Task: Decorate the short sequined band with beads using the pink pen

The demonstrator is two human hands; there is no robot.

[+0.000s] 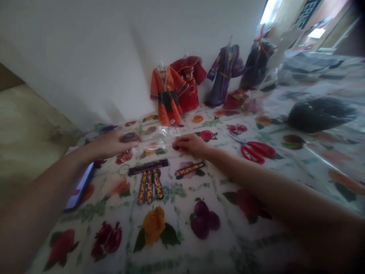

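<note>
My left hand [112, 144] reaches over the flowered tablecloth [182, 236], fingers together around a small dark thing [129, 137] at its tips. My right hand [189, 144] rests curled on the cloth, fingertips pinching the edge of a clear plastic bag [159, 139] that lies between both hands. In front of the hands lies a keyring ornament with a dark bar and three embroidered strips [148, 179]. A single embroidered strip [189, 169] lies just below my right wrist.
Red-handled scissors [256, 151] lie to the right of my right arm. Several miniature costumes [176, 91] hang against the white wall at the back. A phone [80, 187] lies under my left forearm. A dark bundle [321, 113] sits at far right.
</note>
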